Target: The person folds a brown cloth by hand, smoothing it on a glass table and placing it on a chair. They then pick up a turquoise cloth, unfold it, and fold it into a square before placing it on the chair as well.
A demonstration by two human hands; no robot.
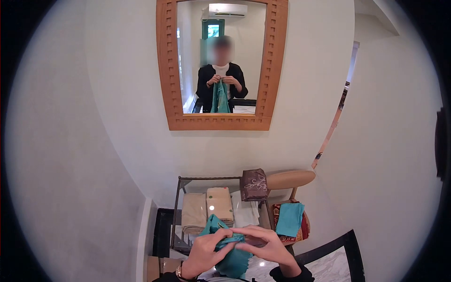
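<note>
Left hand [265, 244] and right hand [206, 251] pinched teal cloth [235, 263] by top edge, prob so rest hung free (mirror [218, 123] showed same lol).

This looks like a room in a home, though the view alone cannot settle that. A carved orange-brown wooden-framed mirror [278, 61] hangs on the plain off-white wall [221, 152] — its glass reflects a white wall-mounted air conditioner [228, 10]. Below stands a dark metal-framed rack [177, 207] of folded beige and white cloths [219, 204] — and to its right, a chair with a rounded tan backrest [291, 179].
</note>
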